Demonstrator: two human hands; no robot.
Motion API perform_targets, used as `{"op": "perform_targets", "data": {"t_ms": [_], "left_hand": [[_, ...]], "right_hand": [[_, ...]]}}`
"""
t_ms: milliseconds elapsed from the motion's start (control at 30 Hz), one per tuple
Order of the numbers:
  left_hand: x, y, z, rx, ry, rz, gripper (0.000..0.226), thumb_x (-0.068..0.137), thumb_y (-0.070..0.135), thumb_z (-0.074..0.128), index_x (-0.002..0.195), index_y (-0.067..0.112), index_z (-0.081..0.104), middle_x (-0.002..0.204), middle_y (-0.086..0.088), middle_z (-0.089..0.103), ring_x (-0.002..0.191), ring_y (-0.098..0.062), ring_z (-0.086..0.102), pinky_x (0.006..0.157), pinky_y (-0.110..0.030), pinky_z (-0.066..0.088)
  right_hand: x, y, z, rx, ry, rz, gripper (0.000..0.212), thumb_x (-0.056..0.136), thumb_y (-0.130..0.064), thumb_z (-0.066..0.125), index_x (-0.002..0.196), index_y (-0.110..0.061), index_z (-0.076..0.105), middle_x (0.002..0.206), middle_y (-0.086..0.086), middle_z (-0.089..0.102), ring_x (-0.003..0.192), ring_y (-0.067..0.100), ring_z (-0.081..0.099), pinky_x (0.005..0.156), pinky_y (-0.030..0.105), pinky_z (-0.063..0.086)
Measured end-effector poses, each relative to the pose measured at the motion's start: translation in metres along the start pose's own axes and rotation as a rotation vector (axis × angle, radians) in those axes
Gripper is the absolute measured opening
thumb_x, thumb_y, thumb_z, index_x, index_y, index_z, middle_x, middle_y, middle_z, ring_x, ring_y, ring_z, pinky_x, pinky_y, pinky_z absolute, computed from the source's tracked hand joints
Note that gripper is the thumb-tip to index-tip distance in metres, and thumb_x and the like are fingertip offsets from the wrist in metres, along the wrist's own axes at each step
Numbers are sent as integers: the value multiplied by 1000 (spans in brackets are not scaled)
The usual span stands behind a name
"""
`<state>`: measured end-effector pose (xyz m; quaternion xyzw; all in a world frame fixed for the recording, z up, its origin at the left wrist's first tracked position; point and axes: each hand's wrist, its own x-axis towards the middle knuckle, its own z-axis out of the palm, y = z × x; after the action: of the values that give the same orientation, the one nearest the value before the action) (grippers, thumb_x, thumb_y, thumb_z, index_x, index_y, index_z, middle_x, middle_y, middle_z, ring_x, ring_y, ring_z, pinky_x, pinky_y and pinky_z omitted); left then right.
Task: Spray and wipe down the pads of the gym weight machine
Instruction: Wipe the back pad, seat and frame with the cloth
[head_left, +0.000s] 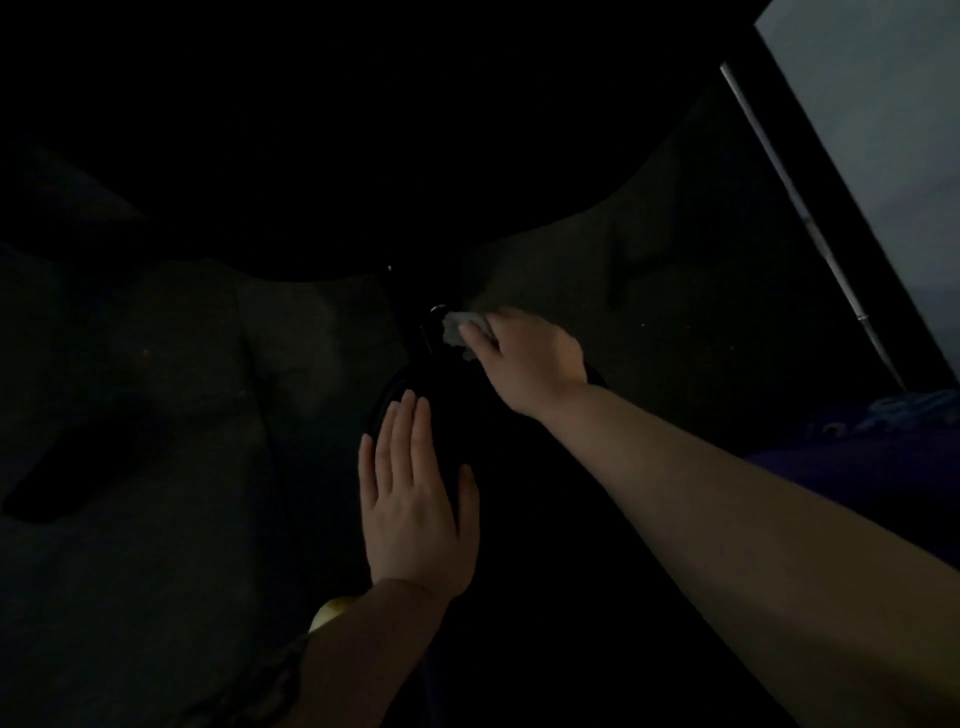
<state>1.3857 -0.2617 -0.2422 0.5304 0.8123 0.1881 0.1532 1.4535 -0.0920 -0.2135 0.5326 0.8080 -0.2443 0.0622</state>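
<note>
Dimly lit: black pad (441, 410) at centre, left hand (415, 499) flat and open steadying it, right hand (524, 358) pinching crumpled wipe (460, 330) at its far end; best wiped with firm, overlapping strokes.

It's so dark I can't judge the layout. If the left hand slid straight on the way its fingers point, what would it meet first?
Probably the pad's rounded far edge just past the left hand, then the dim metal fitting beside the cloth. Depth is unclear in this light.
</note>
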Motion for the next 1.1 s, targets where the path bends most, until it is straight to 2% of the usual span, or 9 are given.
{"op": "perform_targets", "data": {"t_ms": [100, 200, 333, 400, 500, 733, 800, 933, 1100], "left_hand": [[-5, -2, 0, -87, 60, -158, 67, 90, 40, 38, 146, 6, 25, 154, -9, 27, 145, -22, 18, 118, -42, 19], [-5, -1, 1, -140, 77, -224, 66, 89, 42, 37, 145, 8, 29, 153, -8, 30, 143, -21, 21, 116, -42, 25], [-6, -4, 4, -193, 110, -186, 68, 89, 35, 45, 146, 3, 26, 153, -11, 26, 142, -25, 22, 115, -37, 24], [-7, -4, 2, -230, 119, -196, 69, 89, 35, 45, 146, 3, 22, 154, -12, 23, 142, -25, 20, 114, -38, 25], [-6, -6, 4, -234, 94, -196, 69, 90, 37, 41, 147, 4, 20, 155, -10, 22, 143, -24, 18, 115, -39, 26], [-6, -3, 7, -124, 23, -87, 61, 93, 35, 32, 148, 10, 25, 156, -5, 23, 146, -19, 11, 119, -38, 10], [-2, -11, 6, -72, 29, -73, 61, 92, 34, 32, 147, 9, 26, 156, -6, 25, 146, -21, 12, 119, -39, 9], [-3, -9, 6, -48, 18, -74, 60, 93, 33, 32, 148, 9, 26, 156, -6, 24, 146, -21, 12, 119, -41, 10], [-2, -6, 4, -58, 41, -61, 59, 92, 31, 34, 146, 6, 30, 154, -9, 28, 144, -24, 17, 117, -46, 18]], "right_hand": [[-3, 17, -12, 111, -141, -159, 42, 103, -41, 36, 117, -10, 60, 113, 9, 60, 105, 28, 58, 82, 36, 43], [-12, 35, -29, 333, -177, -83, 38, 105, -33, 36, 123, -8, 58, 99, 17, 64, 96, 34, 62, 82, 41, 48], [5, -17, 1, 11, -104, -175, 40, 104, -41, 35, 125, -21, 62, 120, 9, 62, 113, 29, 58, 93, 40, 44], [7, -49, 17, -46, -187, -381, 38, 103, -44, 36, 117, -23, 65, 108, 0, 62, 101, 19, 59, 86, 37, 43], [9, -42, 16, 37, -239, -469, 33, 101, -42, 45, 110, -18, 65, 99, -5, 57, 91, 10, 54, 78, 31, 39], [5, 25, -6, 68, -83, -103, 39, 101, -42, 43, 118, -13, 63, 116, 12, 63, 110, 31, 58, 87, 37, 43], [10, -17, 15, -120, -11, -119, 39, 100, -48, 38, 112, -20, 64, 117, 9, 64, 110, 30, 59, 88, 39, 41], [4, -35, 23, -115, 21, -183, 37, 101, -47, 37, 107, -19, 62, 111, 6, 63, 105, 26, 59, 81, 37, 37], [-26, 36, 3, 156, 89, 161, 44, 101, -46, 38, 135, -20, 49, 132, 12, 51, 122, 31, 47, 98, 43, 41]]}}
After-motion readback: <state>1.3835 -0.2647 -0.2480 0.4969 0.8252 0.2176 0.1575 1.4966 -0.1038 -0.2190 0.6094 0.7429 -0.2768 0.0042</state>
